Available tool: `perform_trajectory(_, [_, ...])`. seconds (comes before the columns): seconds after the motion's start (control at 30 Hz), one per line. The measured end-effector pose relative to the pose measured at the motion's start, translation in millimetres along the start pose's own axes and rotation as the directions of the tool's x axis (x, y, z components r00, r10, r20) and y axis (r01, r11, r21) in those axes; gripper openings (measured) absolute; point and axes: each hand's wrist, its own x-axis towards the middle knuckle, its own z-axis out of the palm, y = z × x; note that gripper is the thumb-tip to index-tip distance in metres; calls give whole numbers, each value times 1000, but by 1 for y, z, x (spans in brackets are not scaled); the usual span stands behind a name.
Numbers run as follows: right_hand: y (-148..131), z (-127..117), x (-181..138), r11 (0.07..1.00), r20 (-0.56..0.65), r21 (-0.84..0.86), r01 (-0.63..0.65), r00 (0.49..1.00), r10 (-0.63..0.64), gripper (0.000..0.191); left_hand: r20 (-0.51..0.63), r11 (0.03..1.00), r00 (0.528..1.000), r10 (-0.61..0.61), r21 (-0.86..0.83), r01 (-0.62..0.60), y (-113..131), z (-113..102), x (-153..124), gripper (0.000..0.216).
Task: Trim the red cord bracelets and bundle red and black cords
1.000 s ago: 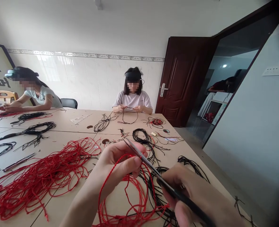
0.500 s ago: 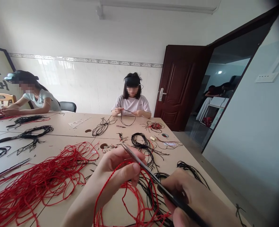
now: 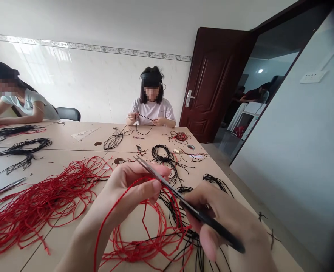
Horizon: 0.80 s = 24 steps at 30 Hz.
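Note:
My left hand (image 3: 133,189) pinches a red braided cord (image 3: 118,199) between thumb and fingers, and the cord loops down past the wrist. My right hand (image 3: 220,215) is closed around the black handle of a pair of scissors (image 3: 167,184). Their long metal blades lie across the left fingertips, close by the pinched cord, with the tips slightly apart. Whether the blades touch the cord I cannot tell. Below the hands, a loose coil of red cords (image 3: 133,255) lies on the table beside several black cords (image 3: 199,245).
A big heap of red cords (image 3: 56,192) covers the table's left side, near a pair of tweezers (image 3: 6,189). Black cord bundles (image 3: 161,153) lie further back. Across the table (image 3: 79,147) a person (image 3: 152,109) handles a dark cord; another person (image 3: 28,102) sits at left.
The view has tilted down and shifted, so the table sits higher and further left in it. My hands keep their hold on the cord and scissors; the blade tips show a little further apart.

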Motion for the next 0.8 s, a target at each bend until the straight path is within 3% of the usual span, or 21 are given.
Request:
perform_trajectory(0.1, [0, -1, 1, 996, -4, 85, -2, 1000, 2, 73, 28, 999, 999, 40, -16, -40, -4, -4, 3, 7])
perform_trajectory(0.27, [1, -2, 0, 995, 19, 96, 1, 1000, -3, 71, 186, 998, 981, 57, 17, -61, -9, -14, 10, 10])
perform_trajectory(0.33, [2, -2, -1, 999, 22, 35, 13, 1000, -13, 72, 139, 997, 988, 63, 38, -69, -6, -8, 5, 10])
perform_trajectory(0.43, [4, -2, -1, 999, 10, -40, 33, 999, -32, 75, -73, 990, 989, 133, 67, -128, -1, 8, -9, 6])
perform_trajectory(0.5, [5, -2, 0, 999, 19, -19, 28, 999, -27, 75, -141, 987, 979, 148, 80, -138, 1, 15, -14, 5])
perform_trajectory(0.63, [2, -2, 0, 999, 36, 46, -5, 999, 4, 73, -88, 992, 990, 112, 73, -106, -1, 12, -13, 8])
perform_trajectory(0.8, [-1, -1, 0, 1000, 34, -16, 11, 999, -11, 72, -100, 988, 986, 131, 91, -122, -1, 10, -14, 7])
